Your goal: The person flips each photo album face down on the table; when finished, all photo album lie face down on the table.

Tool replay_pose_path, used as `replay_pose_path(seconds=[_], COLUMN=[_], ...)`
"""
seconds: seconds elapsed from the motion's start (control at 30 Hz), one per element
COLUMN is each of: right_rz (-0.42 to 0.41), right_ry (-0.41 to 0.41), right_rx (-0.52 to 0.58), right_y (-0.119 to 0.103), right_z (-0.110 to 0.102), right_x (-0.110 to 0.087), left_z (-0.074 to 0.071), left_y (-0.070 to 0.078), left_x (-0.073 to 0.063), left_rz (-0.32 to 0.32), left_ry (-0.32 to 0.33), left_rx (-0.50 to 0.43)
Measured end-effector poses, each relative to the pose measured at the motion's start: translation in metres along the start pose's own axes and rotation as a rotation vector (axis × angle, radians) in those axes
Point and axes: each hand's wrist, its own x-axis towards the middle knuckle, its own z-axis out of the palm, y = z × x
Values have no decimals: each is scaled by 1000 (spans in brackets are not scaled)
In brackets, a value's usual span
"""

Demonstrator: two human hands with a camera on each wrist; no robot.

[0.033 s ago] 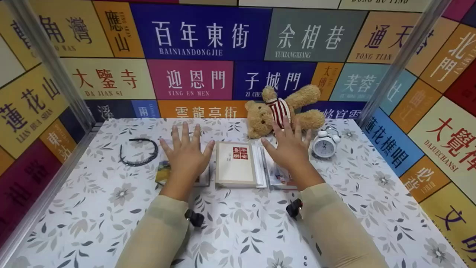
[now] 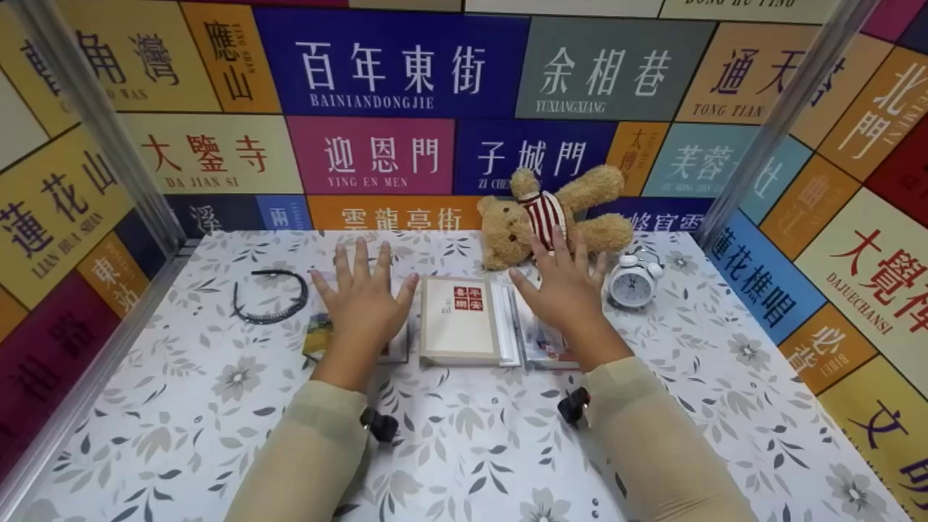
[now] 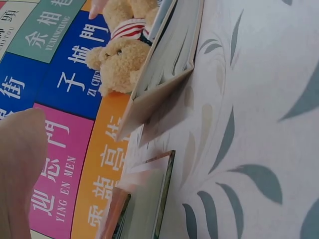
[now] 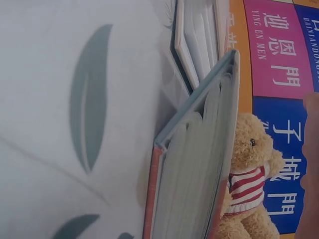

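Observation:
My left hand (image 2: 364,308), fingers spread and straight, is over a book with a green and yellow cover (image 2: 317,342), hiding much of it. Likewise spread, my right hand (image 2: 569,297) is over another book (image 2: 547,351), covering most of its top. Between the hands lies a thick beige book (image 2: 442,330) with a red square of characters. In the left wrist view, part of the left hand (image 3: 20,169) shows above the green-edged book (image 3: 144,204). The right wrist view shows the right-hand book's page edges (image 4: 192,174) and a strip of the right hand (image 4: 310,169).
A teddy bear (image 2: 507,235) in a striped top lies at the back, beyond the right hand. Right of that hand stands a white alarm clock (image 2: 632,286). A dark headband (image 2: 270,317) lies to the left on the floral tablecloth (image 2: 449,449). Printed panels (image 2: 391,61) enclose the table.

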Motion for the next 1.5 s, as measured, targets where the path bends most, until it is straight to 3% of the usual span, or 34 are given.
replay_pose_path(seconds=[0.27,0.5,0.67,0.93,1.17,1.37,1.5], right_rz=[-5,1,8,22,60,66,45], right_ry=[8,21,17,28,-75,-119,-119], right_rx=[32,74,175,357,511,576,589], right_y=[4,13,21,44,74,100,111], right_z=[-7,-15,-22,-30,-33,-25,-18], right_x=[-2,-10,-17,-24,-31,-35,-35], left_z=[0,-2,-3,3,12,23,30], left_y=[3,12,24,54,85,118,139], left_x=[-1,-5,-10,-19,-25,-36,-46], left_rz=[-6,-16,17,90,85,113,86], left_ry=[-10,-35,-27,-77,-183,-283,-311], left_rx=[-22,-209,-320,-597,-870,-1018,-1069])
